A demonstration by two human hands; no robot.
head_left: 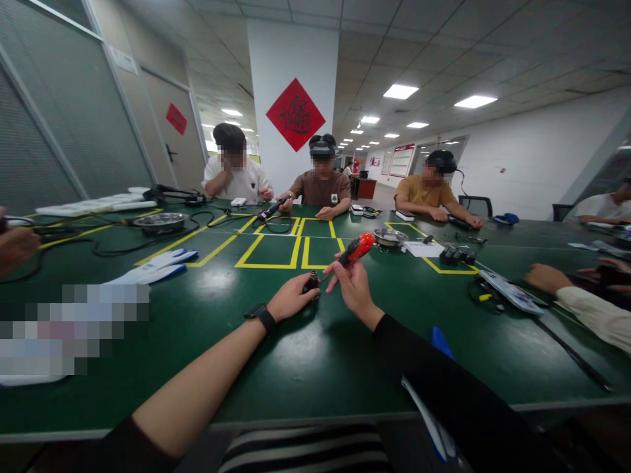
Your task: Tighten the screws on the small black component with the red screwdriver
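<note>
My left hand (292, 297) rests low over the green table and grips a small black part (311, 282), whose kind I cannot make out. A dark watch band circles the left wrist. In my right hand (355, 289) is a screwdriver (357, 248) with a red and black handle, its handle end tilted up to the right. The thin shaft slants down to the left, toward the black part. Whether its tip touches the part I cannot tell. Fingers partly hide both things.
The green table (221, 355) bears yellow tape outlines. Metal bowls (389, 236), black blocks (457, 257), a white glove (160, 263) and cables lie about. A blue-handled tool (442, 343) sits by my right sleeve. Other people work across the table and at both sides.
</note>
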